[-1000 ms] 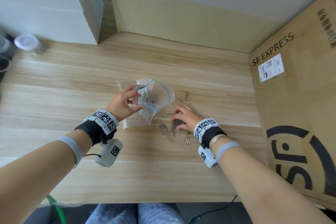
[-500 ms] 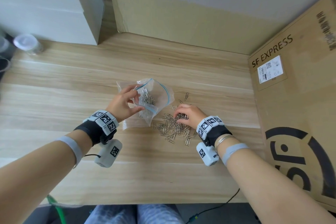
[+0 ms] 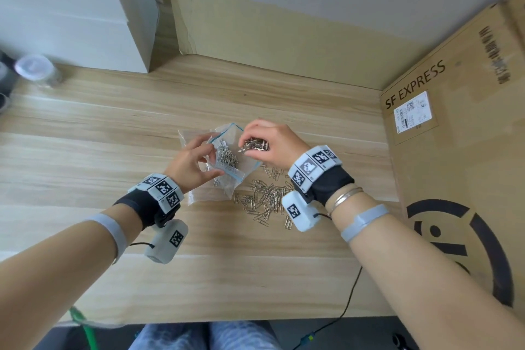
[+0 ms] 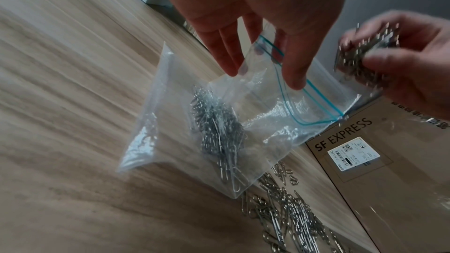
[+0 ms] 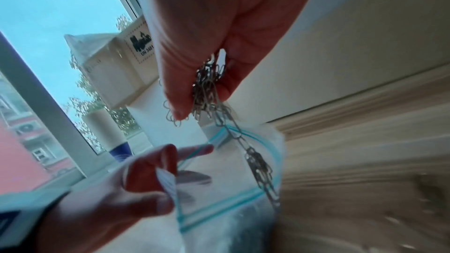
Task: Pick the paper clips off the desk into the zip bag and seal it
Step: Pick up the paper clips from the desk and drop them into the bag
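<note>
A clear zip bag [image 3: 227, 159] with a blue zip line stands open at the desk's middle, several paper clips [image 4: 216, 130] inside it. My left hand [image 3: 196, 159] pinches the near lip of the bag's mouth [image 4: 280, 76] and holds it open. My right hand [image 3: 267, 142] hovers over the mouth, gripping a bunch of paper clips [image 3: 254, 145]. From that bunch a chain of clips [image 5: 255, 157] dangles into the bag [image 5: 231, 180]. A loose pile of paper clips [image 3: 267, 202] lies on the wooden desk [image 3: 85, 150] just right of the bag.
A large SF EXPRESS cardboard box [image 3: 454, 150] fills the desk's right side. A white cabinet [image 3: 71, 8] stands at the back left, with a clear lidded jar [image 3: 35, 68] beside it. A second empty clear bag [image 4: 146, 122] lies under the zip bag. A black cable [image 3: 349, 298] hangs off the desk's front edge.
My right hand gathered clips from the pile, rose and moved back-left over the bag's mouth. The left hand stayed on the bag's lip.
</note>
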`<state>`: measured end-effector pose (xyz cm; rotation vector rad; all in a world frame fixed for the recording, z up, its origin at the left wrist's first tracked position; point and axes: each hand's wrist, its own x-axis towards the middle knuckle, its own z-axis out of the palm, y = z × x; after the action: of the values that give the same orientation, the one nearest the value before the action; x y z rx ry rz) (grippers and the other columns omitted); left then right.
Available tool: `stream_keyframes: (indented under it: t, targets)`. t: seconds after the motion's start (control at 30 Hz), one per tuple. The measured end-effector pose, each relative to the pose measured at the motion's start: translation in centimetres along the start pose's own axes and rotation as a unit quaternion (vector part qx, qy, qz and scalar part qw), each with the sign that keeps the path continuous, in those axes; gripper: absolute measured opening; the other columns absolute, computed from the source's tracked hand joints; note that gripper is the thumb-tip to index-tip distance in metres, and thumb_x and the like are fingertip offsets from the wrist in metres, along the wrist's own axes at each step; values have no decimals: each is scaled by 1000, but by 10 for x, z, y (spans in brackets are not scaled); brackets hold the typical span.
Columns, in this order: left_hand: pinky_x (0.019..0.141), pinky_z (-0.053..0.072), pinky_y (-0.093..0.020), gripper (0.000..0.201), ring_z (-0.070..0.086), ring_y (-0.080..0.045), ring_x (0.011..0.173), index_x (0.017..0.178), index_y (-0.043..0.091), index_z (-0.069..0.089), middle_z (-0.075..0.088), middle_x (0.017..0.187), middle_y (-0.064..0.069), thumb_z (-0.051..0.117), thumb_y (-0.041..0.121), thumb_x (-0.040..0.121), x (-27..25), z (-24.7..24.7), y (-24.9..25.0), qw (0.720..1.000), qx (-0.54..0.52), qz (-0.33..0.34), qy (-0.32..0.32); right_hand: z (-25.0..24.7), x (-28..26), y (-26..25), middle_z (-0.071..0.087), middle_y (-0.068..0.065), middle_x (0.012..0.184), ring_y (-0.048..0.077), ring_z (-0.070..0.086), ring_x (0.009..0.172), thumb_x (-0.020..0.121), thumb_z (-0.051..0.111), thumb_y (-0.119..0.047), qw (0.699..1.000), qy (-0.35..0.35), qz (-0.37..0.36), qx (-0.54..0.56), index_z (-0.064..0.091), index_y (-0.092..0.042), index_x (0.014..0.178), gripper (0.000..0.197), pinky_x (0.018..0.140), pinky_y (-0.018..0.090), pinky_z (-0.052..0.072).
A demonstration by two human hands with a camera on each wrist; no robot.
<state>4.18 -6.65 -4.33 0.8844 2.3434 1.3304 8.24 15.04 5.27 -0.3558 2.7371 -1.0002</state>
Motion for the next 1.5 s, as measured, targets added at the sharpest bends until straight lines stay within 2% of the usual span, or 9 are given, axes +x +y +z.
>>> stream_keyframes:
  t: [0.13, 0.33, 0.57, 0.73, 0.9, 1.1, 1.17, 1.27, 1.5]
  targets:
    - [83, 45, -22, 50, 54, -19, 105, 69, 49, 45, 39, 128, 1, 77, 11, 65, -1, -1, 4, 1000, -6, -6, 2, 15, 22, -12, 62, 2, 102, 7, 54, 92, 76, 70, -11, 996, 59, -18, 57, 68, -14, 90, 15, 88, 1, 31]
    - [84, 49, -32, 49, 55, -24, 108, 68, 47, 45, 43, 132, -10, 78, 12, 65, -3, -3, 4, 1000, -17, -9, 5, 43, 31, 0, 63, 4, 99, 9, 54, 90, 73, 72, -8, 996, 59, 21, 68, 69, -9, 90, 17, 86, 12, 34]
    - [82, 50, -32, 50, 56, -23, 108, 68, 48, 44, 42, 127, 8, 78, 11, 64, -2, -3, 1, 1000, -16, 11, 13, 39, 29, 1, 62, -1, 124, 12, 54, 117, 81, 67, -20, 989, -102, 105, 20, 68, -19, 107, 27, 104, 23, 34]
    - [80, 51, -37, 51, 56, -23, 105, 67, 47, 44, 34, 126, 22, 78, 9, 64, -2, -4, 1, 1000, -16, 8, 12, 12, 18, 8, 70, -5, 95, 11, 63, 86, 88, 57, -21, 988, -12, 148, 34, 69, -19, 95, 14, 84, 23, 47]
    - [81, 51, -35, 46, 55, -24, 109, 66, 44, 44, 44, 126, 4, 77, 13, 66, -1, -5, -1, 1000, -12, 2, 5, 5, -3, 33, 47, -9, 69, 10, 45, 58, 82, 48, -9, 977, -13, 209, -38, 44, -21, 79, 13, 61, 27, 44]
    - [81, 47, -22, 43, 54, -21, 110, 67, 39, 44, 41, 126, 14, 78, 12, 65, 1, -4, -3, 1000, -7, 8, 5, 30, -10, 50, 58, 0, 110, 19, 56, 103, 78, 62, -17, 950, -151, 265, -64, 54, -20, 110, 33, 92, 32, 47]
    - [79, 43, -12, 42, 54, -18, 108, 68, 37, 44, 36, 126, 23, 77, 12, 66, 1, -3, -4, 1000, -8, 7, 4, 41, -11, 55, 38, 9, 143, 28, 36, 132, 76, 69, -26, 939, -179, 275, -103, 43, -20, 131, 62, 107, 39, 32]
    - [76, 42, -5, 42, 54, -16, 107, 67, 37, 44, 42, 126, 13, 77, 11, 66, 1, -3, -6, 1000, -7, 3, 6, 58, -16, 60, 17, 0, 152, 29, 13, 139, 63, 78, -45, 930, -197, 263, -162, 31, -27, 139, 91, 111, 48, 23]
    - [75, 40, -4, 47, 50, 13, 99, 66, 44, 45, 36, 125, 24, 78, 10, 66, 1, -6, -11, 1000, -13, 8, -2, 63, -38, 71, 45, 0, 133, 22, 38, 123, 73, 72, -38, 955, -181, 205, -118, 61, -24, 104, 36, 106, 37, 34]
